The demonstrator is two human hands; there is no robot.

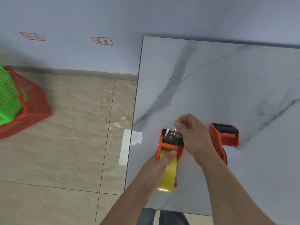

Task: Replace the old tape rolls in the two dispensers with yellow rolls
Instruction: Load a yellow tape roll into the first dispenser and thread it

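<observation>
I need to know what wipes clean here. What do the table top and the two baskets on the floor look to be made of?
The table top looks like polished marble or a marble-look slab: white with grey veins and a glossy reflection near its left edge. The red basket and the green basket look like moulded plastic: bright, uniform colour with slotted lattice walls.

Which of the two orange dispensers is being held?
The left dispenser, the one with the yellow roll. The left hand grips it while the right hand pulls tape at its front. The right dispenser sits untouched on the table.
</observation>
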